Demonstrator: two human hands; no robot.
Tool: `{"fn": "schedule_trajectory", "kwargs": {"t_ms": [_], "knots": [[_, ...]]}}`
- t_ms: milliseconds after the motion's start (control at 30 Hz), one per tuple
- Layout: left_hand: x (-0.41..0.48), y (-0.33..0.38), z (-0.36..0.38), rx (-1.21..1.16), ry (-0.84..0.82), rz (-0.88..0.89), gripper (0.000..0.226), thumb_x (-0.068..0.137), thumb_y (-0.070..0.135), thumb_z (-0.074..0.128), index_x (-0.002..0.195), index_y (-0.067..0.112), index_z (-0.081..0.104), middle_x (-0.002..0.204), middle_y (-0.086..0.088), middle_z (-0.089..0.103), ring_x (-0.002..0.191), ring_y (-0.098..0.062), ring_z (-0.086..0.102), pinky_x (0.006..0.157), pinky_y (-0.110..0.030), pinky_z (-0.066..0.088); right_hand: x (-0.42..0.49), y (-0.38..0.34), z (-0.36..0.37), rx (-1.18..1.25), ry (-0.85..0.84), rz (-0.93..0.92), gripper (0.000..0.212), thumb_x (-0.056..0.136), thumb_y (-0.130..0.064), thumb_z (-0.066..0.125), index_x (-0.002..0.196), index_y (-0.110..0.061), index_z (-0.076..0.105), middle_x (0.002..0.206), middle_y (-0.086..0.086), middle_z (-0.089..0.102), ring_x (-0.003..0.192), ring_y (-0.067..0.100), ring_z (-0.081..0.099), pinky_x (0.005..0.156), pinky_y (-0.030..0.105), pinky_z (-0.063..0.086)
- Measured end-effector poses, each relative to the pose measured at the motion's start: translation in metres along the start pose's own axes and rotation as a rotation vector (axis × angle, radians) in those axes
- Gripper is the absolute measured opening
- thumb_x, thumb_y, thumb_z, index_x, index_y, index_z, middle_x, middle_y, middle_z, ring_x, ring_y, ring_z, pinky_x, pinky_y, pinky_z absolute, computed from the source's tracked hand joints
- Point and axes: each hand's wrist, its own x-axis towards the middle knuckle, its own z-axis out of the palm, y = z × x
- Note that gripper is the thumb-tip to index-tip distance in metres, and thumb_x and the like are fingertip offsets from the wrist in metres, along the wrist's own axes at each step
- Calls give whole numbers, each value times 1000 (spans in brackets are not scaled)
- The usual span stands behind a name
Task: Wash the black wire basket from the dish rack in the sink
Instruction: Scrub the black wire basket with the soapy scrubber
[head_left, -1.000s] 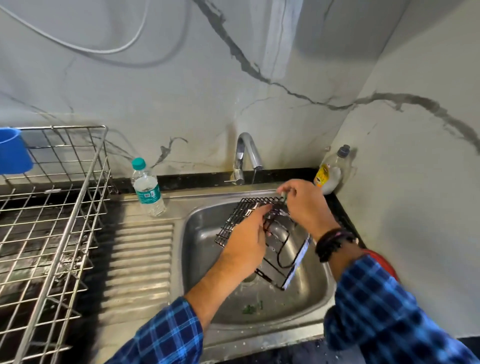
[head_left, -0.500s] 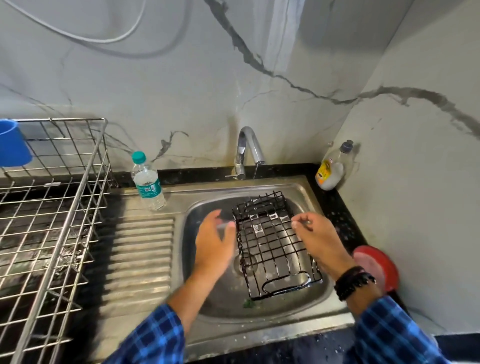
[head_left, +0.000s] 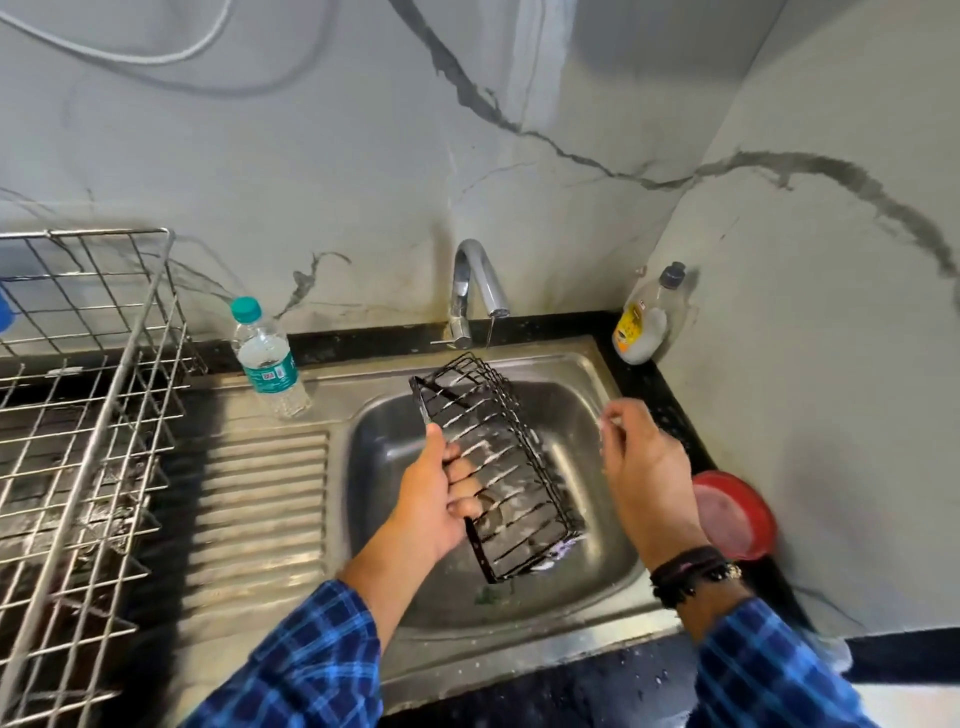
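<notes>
A black wire basket tilts above the sink, its long axis running from tap toward the person. The left hand grips its left rim. The right hand hovers apart on the right, fingers bent; whether it pinches anything is unclear.

Soft, even daylight here, coming from my left: the steel wire dish rack throws its shadow rightward onto the grey marbled wall, and the corner up on the right sits dim. There's glare on the curved chrome tap and white streaks across the stainless steel sink. The black wire basket in my left hand is smeared with motion, and so are my right hand's fingertips. The rack bars go soft and bowed at the left edge.
</notes>
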Motion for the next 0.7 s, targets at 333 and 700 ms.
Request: {"fn": "schedule_trajectory", "kwargs": {"t_ms": [333,700], "knots": [[1,11,-33,-118,-187,85,67,92,77,24,53,24,36,44,10,15,37,-6,6,38,-15,6,-3,-4,42,456,-601,361,20,97,-9,60,112,-22,58,111,-4,63,91,4,61,74,18,53],[9,8,-45,-349,-859,108,51,100,66,18,80,23,36,66,1,36,55,-13,33,44,-23,18,6,-31,1,631,-433,61,9,85,-22,78,92,-28,78,101,-16,75,96,-3,68,88,14,53]]}}
